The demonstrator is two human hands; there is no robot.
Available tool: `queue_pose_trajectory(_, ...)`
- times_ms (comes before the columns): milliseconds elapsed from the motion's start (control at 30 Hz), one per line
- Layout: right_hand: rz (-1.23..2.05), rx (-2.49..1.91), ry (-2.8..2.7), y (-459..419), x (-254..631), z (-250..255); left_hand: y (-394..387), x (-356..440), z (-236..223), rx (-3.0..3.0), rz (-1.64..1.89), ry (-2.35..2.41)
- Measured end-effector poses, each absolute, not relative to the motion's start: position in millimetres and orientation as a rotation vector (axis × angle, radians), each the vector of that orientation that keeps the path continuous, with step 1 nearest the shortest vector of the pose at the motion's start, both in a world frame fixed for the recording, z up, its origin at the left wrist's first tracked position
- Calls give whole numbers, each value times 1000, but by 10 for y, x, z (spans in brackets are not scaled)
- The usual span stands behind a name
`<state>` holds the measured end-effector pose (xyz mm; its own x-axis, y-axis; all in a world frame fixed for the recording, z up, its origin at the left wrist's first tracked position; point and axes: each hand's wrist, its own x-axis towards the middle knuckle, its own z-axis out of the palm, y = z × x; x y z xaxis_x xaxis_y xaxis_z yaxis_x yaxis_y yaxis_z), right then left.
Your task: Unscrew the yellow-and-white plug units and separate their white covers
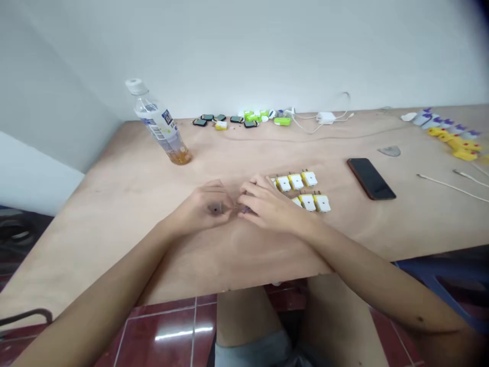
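Curled L hand [208,205] nr R hand [265,204]

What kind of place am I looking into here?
Probably a small workbench in a home or modest workshop: rows of white-and-yellow plugs on a wooden table, a drink bottle, and a red tiled floor.

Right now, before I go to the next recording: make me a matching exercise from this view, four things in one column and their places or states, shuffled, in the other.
Things
1. bottle
2. phone
3. white-and-yellow plugs
4. white adapter block

Places or states
A. far side of the table, by the wall, with a white cable
B. two rows beside the right hand, partly hidden by it
C. white cap on, amber liquid near the bottom
D. lying flat, dark screen up

Pairs: 1-C, 2-D, 3-B, 4-A
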<state>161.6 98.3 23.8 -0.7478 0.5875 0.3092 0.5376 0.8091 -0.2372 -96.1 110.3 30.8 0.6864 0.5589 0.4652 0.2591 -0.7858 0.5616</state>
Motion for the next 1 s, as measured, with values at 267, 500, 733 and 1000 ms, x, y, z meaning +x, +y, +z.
queue_pose_trajectory(267,284,-846,-2595,953,1524,151,1083,-966,276,2373,817,687)
queue_pose_trajectory(500,315,-842,-2558,960,1528,123,1113,-981,274,2330,760,718)
queue_pose_trajectory(733,329,-858,-2513,967,1540,85,1094,-990,261,2303,748,825)
queue_pose_trajectory(1000,332,-824,-2519,985,1552,86,1107,-1011,269,2276,671,786)
